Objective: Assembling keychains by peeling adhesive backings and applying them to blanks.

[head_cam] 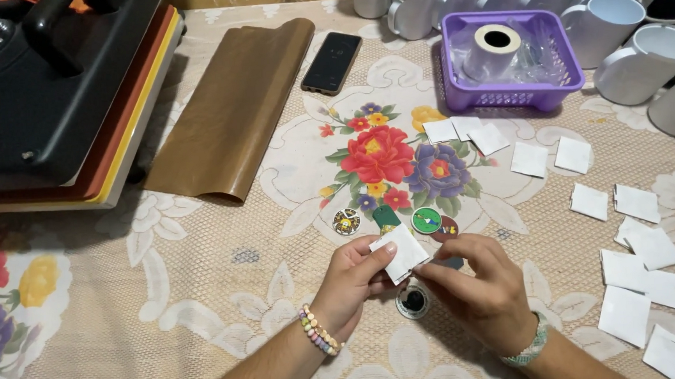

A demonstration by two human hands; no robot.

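Both hands on one white paper square, low centre of the table.

I see my left hand [354, 274] pinching the paper [401, 253] between thumb and fingers, and my right hand [480, 278] closed on its lower edge with its fingertips. Round discs [426, 221] lie just beyond on the cloth [204, 299]; more white squares [638, 257] lie scattered to the right, near a purple basket [561, 82].

Beaded bracelets [319, 331] on both wrists

A home craft workshop: heat press [42, 83], blank white mugs [616, 20], floral tablecloth [204, 299].
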